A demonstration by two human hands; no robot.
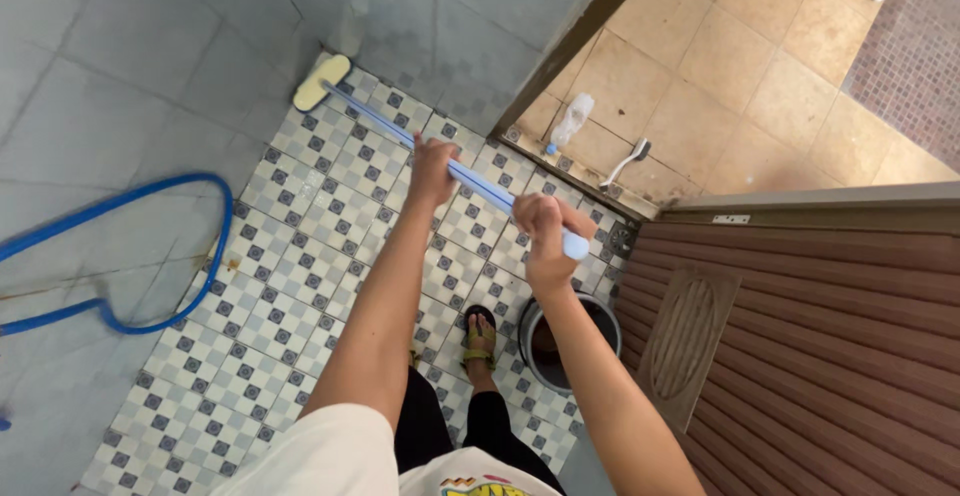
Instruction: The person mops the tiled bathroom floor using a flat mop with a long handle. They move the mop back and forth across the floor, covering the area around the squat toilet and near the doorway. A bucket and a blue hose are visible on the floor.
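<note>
Both your left hand [432, 171] and right hand [545, 241] have fingers wrapped tight round the blue brush handle [400, 136] — its pale head [321, 82] pressed where patterned floor [300, 256] meets grey wall [150, 76] — scrubbing seems underway, no suds showing.

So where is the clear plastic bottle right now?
The clear plastic bottle lies on the beige tiled floor beyond the doorway, upper right, beside a white-handled brush.

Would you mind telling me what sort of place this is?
Probably a tiled bathroom or washroom: patterned floor tiles, a blue hose against the tiled wall, and a bucket by the brown door.
</note>
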